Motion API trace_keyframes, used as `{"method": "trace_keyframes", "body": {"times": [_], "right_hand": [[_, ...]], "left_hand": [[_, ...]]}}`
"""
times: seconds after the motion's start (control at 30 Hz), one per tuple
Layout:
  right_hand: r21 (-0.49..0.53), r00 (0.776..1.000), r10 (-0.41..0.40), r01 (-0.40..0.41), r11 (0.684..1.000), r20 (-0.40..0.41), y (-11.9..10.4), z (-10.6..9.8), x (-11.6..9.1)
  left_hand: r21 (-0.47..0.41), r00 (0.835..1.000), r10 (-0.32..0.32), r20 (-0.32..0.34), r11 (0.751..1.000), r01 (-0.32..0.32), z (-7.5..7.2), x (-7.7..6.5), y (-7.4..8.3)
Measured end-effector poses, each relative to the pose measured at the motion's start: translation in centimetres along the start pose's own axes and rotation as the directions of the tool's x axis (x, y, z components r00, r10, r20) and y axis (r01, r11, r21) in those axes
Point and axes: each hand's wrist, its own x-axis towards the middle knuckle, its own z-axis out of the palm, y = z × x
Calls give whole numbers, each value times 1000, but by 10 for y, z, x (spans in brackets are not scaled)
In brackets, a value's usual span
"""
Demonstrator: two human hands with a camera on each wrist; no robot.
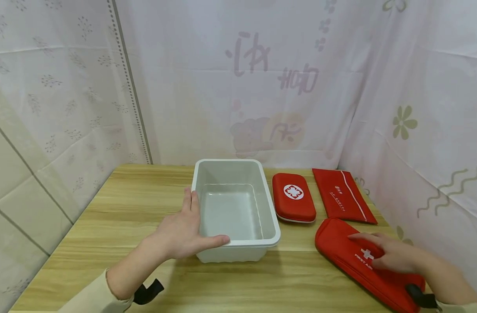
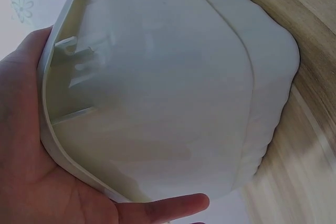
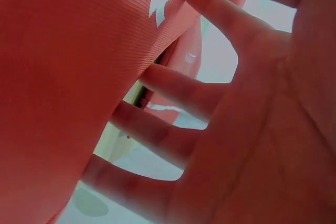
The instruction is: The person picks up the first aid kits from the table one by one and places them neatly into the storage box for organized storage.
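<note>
A light grey plastic bin (image 1: 254,242) stands on the wooden table. My left hand (image 1: 181,237) rests against its near left corner, thumb straight along the front rim and fingers extended beside the left wall. In the left wrist view, the palm lies along the rim and the bin's outer wall (image 2: 168,87) fills the middle. At the lower right is a red first aid pouch (image 1: 340,245) with a white cross. My right hand (image 1: 402,256) touches it, index finger and thumb over its top. The right wrist view shows spread, fairly straight fingers (image 3: 173,90) reaching the pouch's edge.
A red hard-shell case (image 1: 295,206) with a white emblem lies just right of the bin. Behind the pouch is a flat red envelope bag (image 1: 341,198) with a white stripe. Printed curtains (image 1: 238,87) hang around the table (image 1: 144,191).
</note>
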Motion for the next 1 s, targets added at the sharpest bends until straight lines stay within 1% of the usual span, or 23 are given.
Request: {"method": "trace_keyframes", "body": {"times": [0.07, 0.3, 0.4, 0.5, 0.6, 0.73, 0.8, 1.0], "right_hand": [[-1, 1000, 14, -14, 1000, 5, -2, 1, 1], [-61, 1000, 2, -2, 998, 13, -17, 4, 0], [-68, 1000, 16, -15, 998, 21, -26, 7, -1], [-59, 998, 54, -52, 997, 32, -35, 11, -2], [-1, 992, 121, -121, 993, 44, -44, 16, -4], [65, 979, 194, -197, 978, 59, -53, 20, -5], [69, 976, 209, -213, 975, 60, -56, 22, -5], [55, 975, 218, -220, 974, 54, -62, 26, -5]], "left_hand": [[-2, 1000, 2, 1, 1000, -2, 0, 0, 0], [3, 1000, 4, 7, 1000, -4, -2, -1, 0], [2, 1000, 7, 10, 1000, -7, -2, -1, 0], [-3, 1000, 7, 13, 1000, -6, -2, -1, 1], [-5, 1000, 6, 17, 1000, -6, -2, -1, 0], [-4, 1000, 6, 18, 1000, -6, -1, 0, 0], [-5, 1000, 6, 18, 1000, -6, -1, -1, 0], [-6, 1000, 10, 14, 1000, -10, -1, 0, 0]]}}
